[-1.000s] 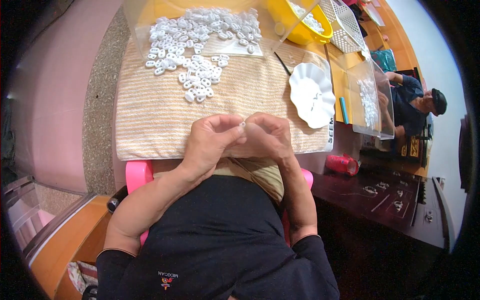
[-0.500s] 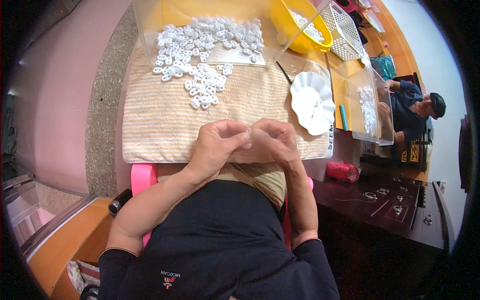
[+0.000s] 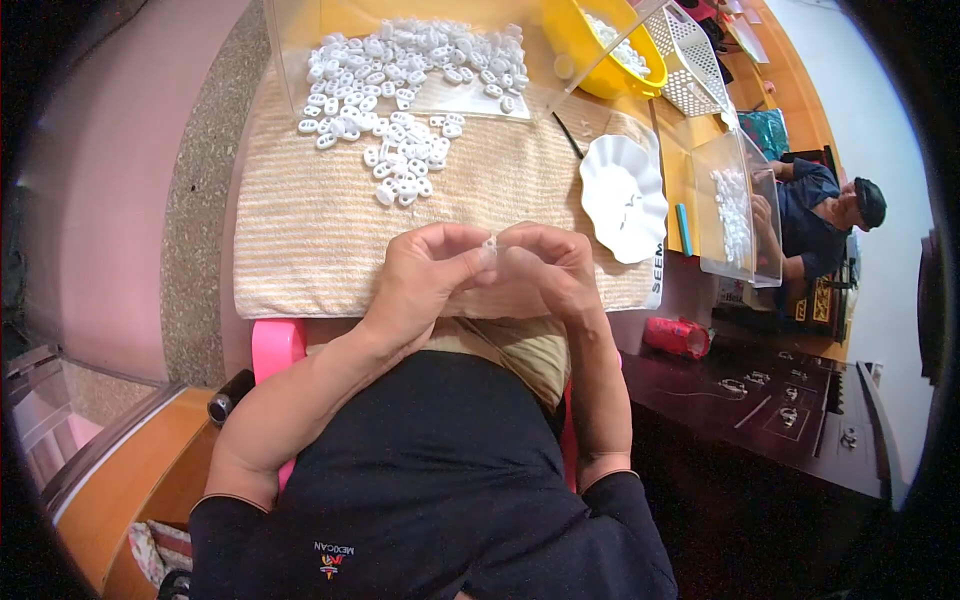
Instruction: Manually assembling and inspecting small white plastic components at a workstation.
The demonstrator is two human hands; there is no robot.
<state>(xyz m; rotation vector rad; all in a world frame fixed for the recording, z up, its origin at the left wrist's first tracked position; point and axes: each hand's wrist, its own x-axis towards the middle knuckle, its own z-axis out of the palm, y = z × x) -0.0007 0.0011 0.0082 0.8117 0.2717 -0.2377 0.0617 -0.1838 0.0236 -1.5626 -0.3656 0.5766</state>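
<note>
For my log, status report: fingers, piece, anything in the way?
Left fingers pinch small pale piece; right fingers beside it, grip unclear. Loose white parts ahead, not obstructing.

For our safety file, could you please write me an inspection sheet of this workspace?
Surface: beige striped towel, spread out.
Parts: white two-holed pieces, loosely piled.
Clutter: white scalloped dish with small dark bits; thin black stick; teal bar.
Left hand: pinches a tiny pale piece.
Right hand: close beside that piece, contact unclear.
Cables: nothing clearly seen.
Surroundings: yellow basin holding more white pieces; co-worker at right.
</note>
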